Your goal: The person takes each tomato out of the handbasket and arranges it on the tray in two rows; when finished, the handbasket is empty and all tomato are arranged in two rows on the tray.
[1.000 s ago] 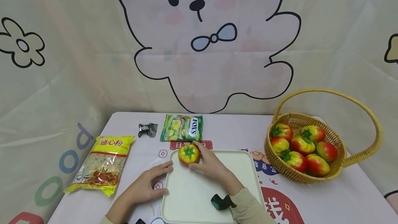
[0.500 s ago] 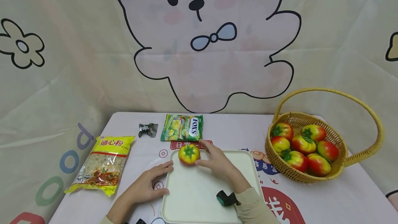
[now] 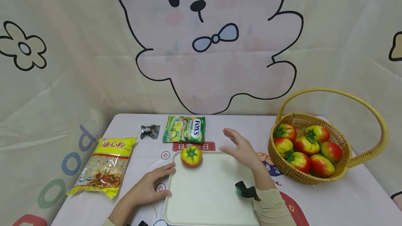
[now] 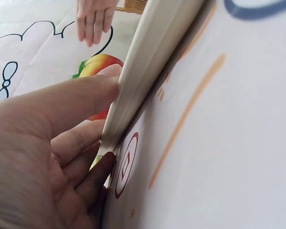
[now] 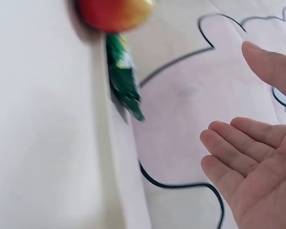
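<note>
Taking the tray's centre as the clock's middle, a yellow bag (image 3: 102,166) with a clear window lies toward 10 o'clock, on the white tablecloth (image 3: 138,163). At 9 o'clock, your left hand (image 3: 146,187) has its thumb and fingers spread apart, tips resting against the tray's rim. Beyond it, toward 10 o'clock, is a small black packet (image 3: 150,132); a green FOX'S packet (image 3: 184,129) lies at 11, just past the tray. The yellow-and-red fruit (image 3: 191,156) sits on the pale tray (image 3: 213,191) at 11 o'clock, green leaves upward. Your right hand (image 3: 243,152) hangs at 1 o'clock, palm facing in, fingers extended and thumb spread from them, apart from the fruit. At 2 o'clock, a wicker basket (image 3: 282,166) with an arched handle holds similar fruits (image 3: 306,145).
</note>
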### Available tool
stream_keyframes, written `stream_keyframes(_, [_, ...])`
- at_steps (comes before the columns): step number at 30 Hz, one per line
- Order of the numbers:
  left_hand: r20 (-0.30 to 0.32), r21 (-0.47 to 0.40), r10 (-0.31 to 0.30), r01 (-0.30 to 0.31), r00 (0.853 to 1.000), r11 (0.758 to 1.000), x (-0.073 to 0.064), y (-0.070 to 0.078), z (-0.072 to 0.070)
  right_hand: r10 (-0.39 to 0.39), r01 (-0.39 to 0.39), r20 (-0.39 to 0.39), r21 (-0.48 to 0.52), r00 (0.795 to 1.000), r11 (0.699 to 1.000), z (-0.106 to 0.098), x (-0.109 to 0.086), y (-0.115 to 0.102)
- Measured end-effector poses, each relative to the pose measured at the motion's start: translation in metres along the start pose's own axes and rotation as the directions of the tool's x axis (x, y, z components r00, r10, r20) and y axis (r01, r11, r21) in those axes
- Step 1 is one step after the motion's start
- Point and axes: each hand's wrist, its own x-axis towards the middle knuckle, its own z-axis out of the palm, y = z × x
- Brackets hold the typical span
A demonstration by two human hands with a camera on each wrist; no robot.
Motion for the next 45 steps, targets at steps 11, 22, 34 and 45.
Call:
stream_keyframes(11, [0.007,0.007,-0.021,0.021,1.0,1.0,0.0,0.002,0.0,0.005,-0.01,-0.119,-0.039,0.993,0.999,-0.055,-0.017,0.003])
stream_keyframes(22, [0.027,-0.005,-0.029,0.029,0.999,1.0,0.005,0.002,0.002,0.072,-0.11,-0.214,-0.173,0.974,0.979,-0.107,-0.04,-0.004])
stream_keyframes(34, [0.039,-0.009,-0.042,0.042,0.998,0.999,0.004,0.005,-0.002,0.167,-0.201,-0.127,-0.339,0.978,0.919,-0.184,-0.037,-0.002])
stream_keyframes(45, [0.029,-0.016,-0.045,0.045,0.999,0.999,0.002,0.006,-0.003,0.288,-0.245,0.053,-0.394,0.956,0.886,-0.219,-0.019,0.051])
